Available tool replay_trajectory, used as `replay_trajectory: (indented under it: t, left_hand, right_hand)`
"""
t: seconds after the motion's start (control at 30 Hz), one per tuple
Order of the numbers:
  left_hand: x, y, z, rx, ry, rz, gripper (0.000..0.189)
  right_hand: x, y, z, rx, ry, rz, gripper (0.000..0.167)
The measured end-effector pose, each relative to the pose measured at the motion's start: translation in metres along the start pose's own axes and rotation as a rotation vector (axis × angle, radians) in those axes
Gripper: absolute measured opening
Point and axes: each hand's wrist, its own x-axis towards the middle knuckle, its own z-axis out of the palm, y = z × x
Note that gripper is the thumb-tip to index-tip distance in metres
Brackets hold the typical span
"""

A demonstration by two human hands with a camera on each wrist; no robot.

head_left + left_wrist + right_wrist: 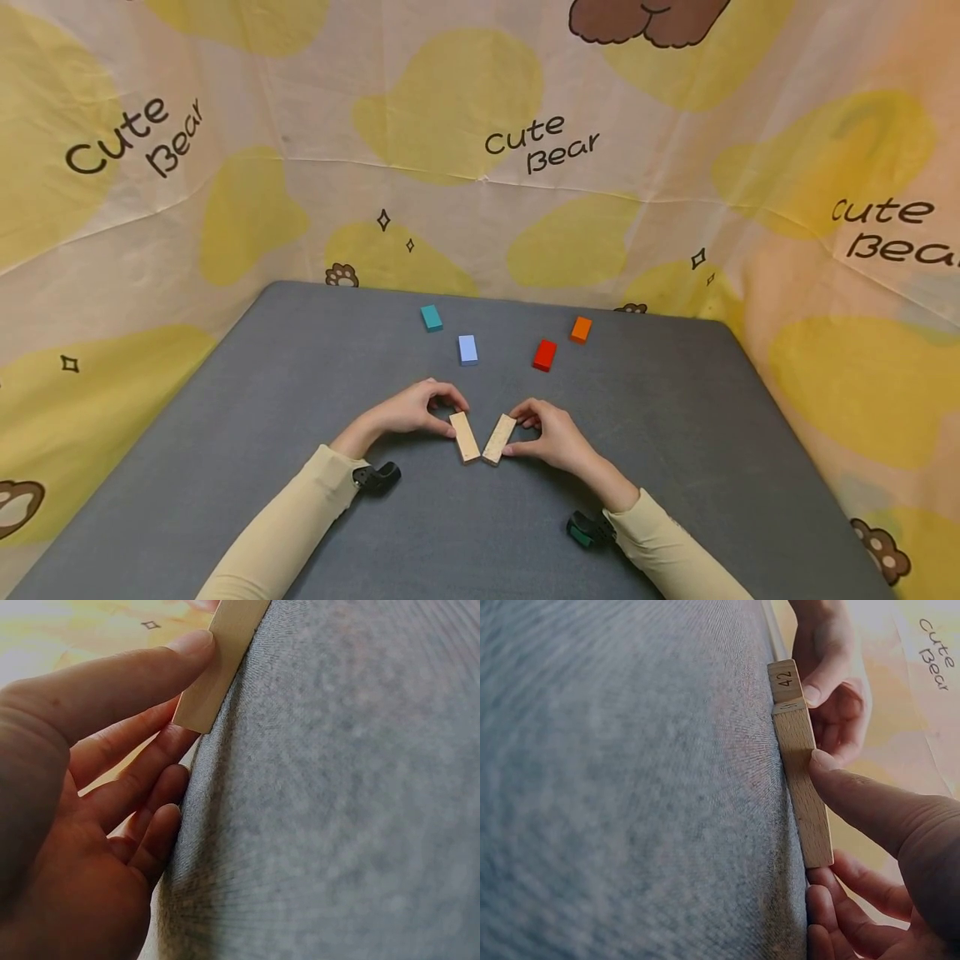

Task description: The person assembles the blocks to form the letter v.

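Two plain wooden blocks lie on the grey table in a V, their near ends close together. My left hand [415, 408] pinches the left wooden block [464, 438] between thumb and fingers at its far end. The thumb presses along that block's side in the left wrist view. On the other side, my right hand [553, 435] grips the right wooden block [498, 440], thumb on its long side and fingertips at its far end. In the right wrist view, the left block's end [784, 681] carries the digits 42, just beyond the right block [804, 784].
Farther back on the table [337, 350] are a teal block [431, 318], a light blue block [468, 350], a red block [545, 355] and an orange block [581, 330]. A printed cloth [450, 108] hangs behind and beside the table.
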Motion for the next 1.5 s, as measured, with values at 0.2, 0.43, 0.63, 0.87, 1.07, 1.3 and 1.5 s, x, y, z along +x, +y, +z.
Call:
replay_trajectory:
  t: [0.2, 0.43, 0.63, 0.87, 1.07, 1.3, 1.5]
  left_hand:
    - [0.0, -0.001, 0.001, 0.013, 0.012, -0.011, 0.036]
    - [0.0, -0.001, 0.002, 0.017, 0.016, -0.009, 0.036]
    - [0.0, -0.001, 0.002, 0.013, 0.015, -0.009, 0.036]
    - [0.0, -0.001, 0.002, 0.011, 0.012, -0.013, 0.036]
    - [0.0, 0.0, 0.002, 0.016, 0.013, -0.018, 0.036]
    - [0.0, 0.001, 0.002, 0.009, 0.011, -0.028, 0.035]
    - [-0.001, 0.001, 0.002, 0.004, 0.013, -0.029, 0.036]
  right_hand:
    - [-0.001, -0.001, -0.001, -0.012, 0.005, -0.023, 0.048]
    - [-0.001, -0.002, -0.001, -0.012, 0.004, -0.018, 0.047]
    - [0.0, -0.002, -0.001, -0.009, -0.004, -0.016, 0.048]
    - [0.001, -0.001, -0.003, 0.0, -0.023, -0.022, 0.048]
    - [0.002, 0.002, -0.007, 0.037, -0.033, -0.014, 0.045]
    - [0.003, 0.005, -0.012, 0.081, -0.037, 0.014, 0.045]
    - [0.008, 0.009, -0.021, 0.096, -0.015, -0.001, 0.046]
